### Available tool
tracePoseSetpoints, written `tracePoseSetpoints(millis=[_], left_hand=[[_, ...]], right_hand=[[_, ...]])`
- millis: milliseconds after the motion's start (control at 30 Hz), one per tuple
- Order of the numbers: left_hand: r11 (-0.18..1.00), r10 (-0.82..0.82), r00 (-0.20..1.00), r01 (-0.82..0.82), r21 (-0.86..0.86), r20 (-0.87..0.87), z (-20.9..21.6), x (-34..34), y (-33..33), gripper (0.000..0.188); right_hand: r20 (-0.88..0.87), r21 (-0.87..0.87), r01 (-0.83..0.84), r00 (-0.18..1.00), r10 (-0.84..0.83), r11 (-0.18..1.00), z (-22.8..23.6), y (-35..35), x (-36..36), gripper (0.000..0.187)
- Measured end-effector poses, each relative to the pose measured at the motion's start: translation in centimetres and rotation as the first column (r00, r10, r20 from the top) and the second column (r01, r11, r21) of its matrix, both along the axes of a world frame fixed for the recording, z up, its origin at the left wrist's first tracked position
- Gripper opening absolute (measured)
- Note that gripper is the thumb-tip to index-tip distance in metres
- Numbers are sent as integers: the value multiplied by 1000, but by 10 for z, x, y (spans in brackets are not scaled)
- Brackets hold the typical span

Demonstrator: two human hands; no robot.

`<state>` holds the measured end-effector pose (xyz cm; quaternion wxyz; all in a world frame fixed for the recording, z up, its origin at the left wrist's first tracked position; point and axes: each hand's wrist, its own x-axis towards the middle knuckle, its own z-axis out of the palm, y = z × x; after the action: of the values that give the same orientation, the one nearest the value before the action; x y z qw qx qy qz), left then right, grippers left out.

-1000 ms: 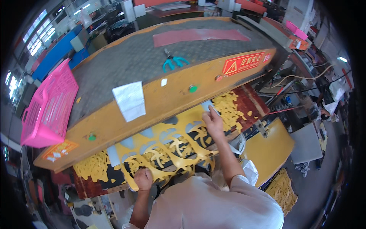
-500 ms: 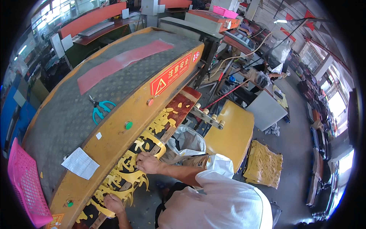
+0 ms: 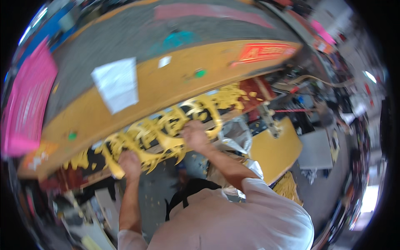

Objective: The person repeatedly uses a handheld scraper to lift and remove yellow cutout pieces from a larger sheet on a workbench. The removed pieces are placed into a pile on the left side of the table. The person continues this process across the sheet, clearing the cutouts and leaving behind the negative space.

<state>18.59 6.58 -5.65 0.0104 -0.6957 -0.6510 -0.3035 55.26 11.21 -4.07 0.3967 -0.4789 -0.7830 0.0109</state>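
Observation:
A yellow sheet with many shapes cut out of it, now a web of curved strips (image 3: 168,142), lies on a dark bed below the orange-yellow beam of a machine. My left hand (image 3: 131,163) is at the near left part of this web, its fingers bent and blurred against the strips. Further right, my right hand (image 3: 194,134) reaches in over the strips near the web's right end. Motion smears its fingertips, so their grip does not show. Loose yellow cut pieces (image 3: 228,96) lie beyond the web to the right, and some strips hang over the near edge.
The machine's beam (image 3: 166,83) runs just above and beyond both hands, with a green button (image 3: 201,73) and a paper sheet (image 3: 118,84). A pink basket (image 3: 31,100) stands at left; teal-handled cutters (image 3: 179,39) lie on top. A whitish sack (image 3: 235,135) and yellow board (image 3: 275,150) are at right.
My head view has turned and shifted, so the machine's beam lies flatter across the picture. Both hands remain at the yellow web; more of my left forearm shows.

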Motion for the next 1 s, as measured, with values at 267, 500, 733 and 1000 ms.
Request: tracePoseSetpoints(millis=[267, 500, 733, 1000], left_hand=[[941, 336, 572, -178, -287, 748, 75, -12, -107, 6], [905, -363, 737, 425, 27, 570, 69, 60, -52, 10], [865, -446, 652, 489, 109, 614, 27, 120, -48, 15], [887, -208, 650, 441, -139, 731, 70, 132, -36, 31]], right_hand=[[-39, -539, -16, 999, -5, 842, 97, -98, -52, 17], [130, -632, 63, 991, 25, 772, 65, 0, -116, 84], [370, -582, 182, 927, 59, 792, 79, -8, -104, 87], [-653, -747, -628, 635, -412, 216, 131, 65, -38, 55]])
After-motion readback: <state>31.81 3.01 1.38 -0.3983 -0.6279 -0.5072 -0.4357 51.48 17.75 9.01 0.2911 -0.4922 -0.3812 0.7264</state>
